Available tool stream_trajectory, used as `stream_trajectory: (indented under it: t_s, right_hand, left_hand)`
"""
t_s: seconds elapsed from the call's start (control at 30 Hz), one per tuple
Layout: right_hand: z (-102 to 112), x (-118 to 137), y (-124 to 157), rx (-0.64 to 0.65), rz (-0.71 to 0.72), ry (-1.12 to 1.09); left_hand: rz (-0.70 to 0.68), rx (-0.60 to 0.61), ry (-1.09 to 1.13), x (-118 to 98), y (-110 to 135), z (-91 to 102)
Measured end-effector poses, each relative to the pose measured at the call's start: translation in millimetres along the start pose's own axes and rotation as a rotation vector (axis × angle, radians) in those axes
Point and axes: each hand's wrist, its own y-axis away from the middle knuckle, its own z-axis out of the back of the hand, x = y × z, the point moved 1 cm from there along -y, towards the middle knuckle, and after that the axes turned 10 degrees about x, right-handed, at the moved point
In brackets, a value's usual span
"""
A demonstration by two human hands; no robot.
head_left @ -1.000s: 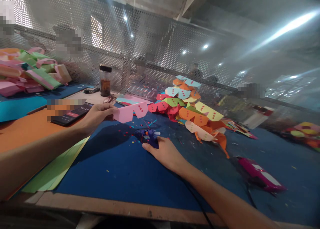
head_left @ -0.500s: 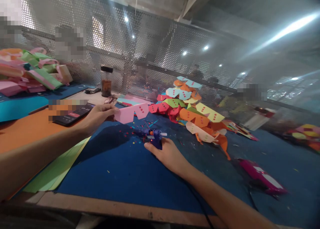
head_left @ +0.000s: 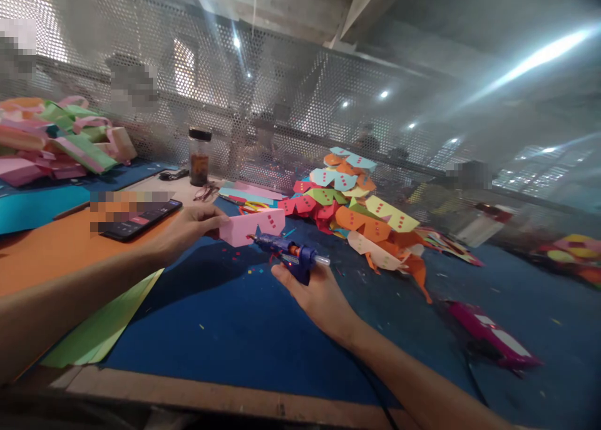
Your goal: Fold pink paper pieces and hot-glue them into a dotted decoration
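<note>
My left hand (head_left: 190, 226) pinches a folded pink paper piece (head_left: 253, 226) with small red squares, held above the blue mat (head_left: 225, 317). My right hand (head_left: 315, 292) grips a small blue glue gun (head_left: 292, 255), lifted off the mat. Its nozzle points left and sits right at the lower edge of the pink piece. A black cord runs from the gun along my right forearm toward the table's front edge.
A heap of coloured folded paper pieces (head_left: 361, 211) lies behind the gun. A phone (head_left: 141, 218) rests on orange paper (head_left: 51, 248) at left, a dark jar (head_left: 199, 156) by the perforated metal screen (head_left: 291, 104). A magenta object (head_left: 491, 333) lies right; green sheets (head_left: 101, 330) lie front left.
My right hand has picked the glue gun up off the mat and brought its nozzle to the pink piece. My left hand has turned the pink piece and lowered it slightly.
</note>
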Motion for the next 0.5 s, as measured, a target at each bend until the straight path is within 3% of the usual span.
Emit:
stream_trajectory:
  t_s: [0.5]
  right_hand:
    - [-9, -6, 1, -0.043, -0.011, 0.024]
  left_hand:
    - [0.026, 0.133, -0.023, -4, 8, -12.3]
